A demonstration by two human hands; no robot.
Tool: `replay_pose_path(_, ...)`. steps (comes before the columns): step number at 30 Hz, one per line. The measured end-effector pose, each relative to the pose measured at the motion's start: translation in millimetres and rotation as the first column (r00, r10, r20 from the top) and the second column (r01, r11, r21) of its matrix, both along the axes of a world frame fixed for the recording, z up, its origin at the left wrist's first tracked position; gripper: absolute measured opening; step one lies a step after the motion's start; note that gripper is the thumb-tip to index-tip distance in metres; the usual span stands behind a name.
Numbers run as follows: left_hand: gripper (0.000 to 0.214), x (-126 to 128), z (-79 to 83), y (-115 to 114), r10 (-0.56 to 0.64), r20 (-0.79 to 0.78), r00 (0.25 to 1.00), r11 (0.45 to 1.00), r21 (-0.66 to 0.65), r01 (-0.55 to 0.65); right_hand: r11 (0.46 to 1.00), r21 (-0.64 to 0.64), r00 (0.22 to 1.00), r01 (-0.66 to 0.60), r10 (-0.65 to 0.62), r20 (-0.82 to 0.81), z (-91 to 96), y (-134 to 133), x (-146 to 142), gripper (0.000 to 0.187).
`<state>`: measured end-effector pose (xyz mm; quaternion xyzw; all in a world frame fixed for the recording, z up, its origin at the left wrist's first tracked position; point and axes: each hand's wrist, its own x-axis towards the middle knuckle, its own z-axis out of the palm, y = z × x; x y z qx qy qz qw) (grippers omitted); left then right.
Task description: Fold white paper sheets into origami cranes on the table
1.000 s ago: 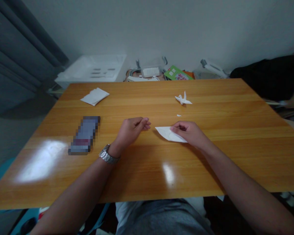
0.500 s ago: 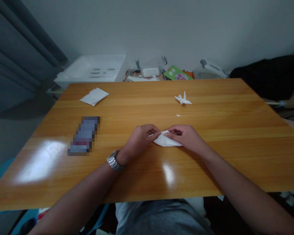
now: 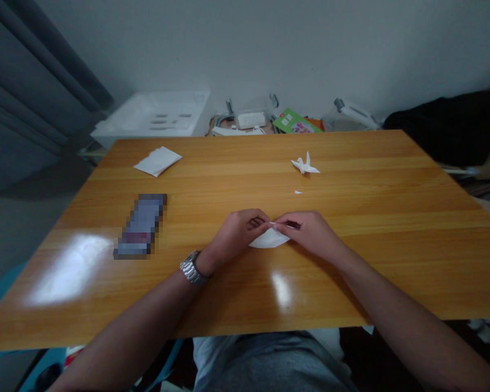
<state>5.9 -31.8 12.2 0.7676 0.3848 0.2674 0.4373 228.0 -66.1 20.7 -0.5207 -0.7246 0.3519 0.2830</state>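
Note:
Near the middle of the wooden table [image 3: 212, 185], a folded piece of white paper [image 3: 269, 238] is held between my two hands. My left hand [image 3: 243, 227], with a metal watch on its wrist, pinches the paper's upper edge from the left. From the right, my right hand [image 3: 306, 228] pinches the same edge, its fingertips close to those of the left. Parts of the paper are hidden behind the fingers. Farther back stands a white paper crane [image 3: 305, 164], with a tiny white paper scrap [image 3: 298, 192] in front of it.
White folded sheets [image 3: 158, 161] lie at the back left. A blurred-out phone-like object [image 3: 141, 224] is left of my hands. Behind the table are a white foam box [image 3: 155, 114], a green booklet [image 3: 296, 122] and black cloth [image 3: 445, 128].
My fingertips have come closer together along the paper's upper edge. The paper has shifted slightly left and toward me. The crane, scrap and sheets stay where they were.

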Motion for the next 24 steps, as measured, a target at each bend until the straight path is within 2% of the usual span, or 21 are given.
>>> replay_pose_path(5,0.024,-3.1,-2.9,4.3,0.072,0.070,0.995,0.996,-0.049,-0.068,0.996,-0.019,0.995,0.089,-0.090,-0.053,-1.4,4.8,8.1,0.022)
replay_pose_path(10,0.020,-2.1,-6.2,4.0,0.074,0.062,0.995,0.996,-0.048,-0.071,0.997,-0.032,0.997,0.072,-0.073,-0.025,-2.8,6.2,13.7,0.022)
replay_pose_path(15,0.018,-2.3,-0.9,1.7,0.024,-0.019,1.000,0.998,0.064,-0.022,0.998,-0.058,0.998,0.033,-0.035,-0.051,-4.4,4.7,13.5,0.021)
replay_pose_path(18,0.019,-2.7,1.3,1.9,0.007,-0.047,0.999,0.997,0.075,-0.003,0.997,-0.067,0.996,0.033,-0.038,-0.075,-4.9,5.3,12.1,0.021)
replay_pose_path(21,0.019,-1.9,1.0,2.4,0.032,-0.044,0.999,0.998,0.053,-0.030,0.993,-0.082,0.984,0.089,-0.101,-0.149,-5.0,6.6,9.1,0.024)
replay_pose_path(24,0.019,-0.8,-0.3,3.2,0.088,-0.002,0.996,0.996,0.026,-0.088,0.974,-0.169,0.930,0.153,-0.200,-0.310,-6.7,7.2,5.5,0.034)
